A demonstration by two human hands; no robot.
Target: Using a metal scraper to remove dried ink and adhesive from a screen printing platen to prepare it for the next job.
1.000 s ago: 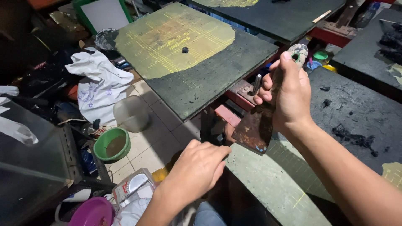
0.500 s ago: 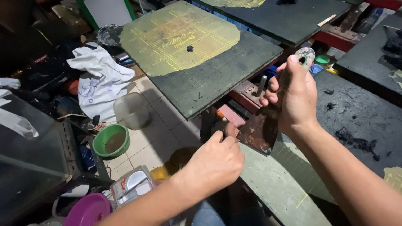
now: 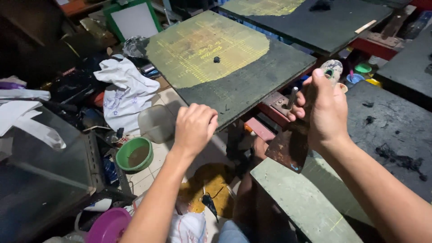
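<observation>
My right hand point(image 3: 322, 110) grips the handle of a wide rusty scraper point(image 3: 288, 149), its blade pointing down over the gap between boards. My left hand point(image 3: 194, 127) is a loose fist with nothing in it, hovering by the near corner of a dark printing board point(image 3: 252, 85) that has a worn yellow patch and a small black blob point(image 3: 216, 59) on it.
A pale green board point(image 3: 297, 202) lies below the scraper, and a dark board smeared with black ink point(image 3: 396, 135) is at right. On the floor at left are a green bowl point(image 3: 134, 155), a white cloth point(image 3: 125, 90), a purple bowl point(image 3: 109, 226) and clutter.
My left hand rose from low near my lap up to the corner of the yellow-patched board. The right hand kept hold of the scraper with little movement.
</observation>
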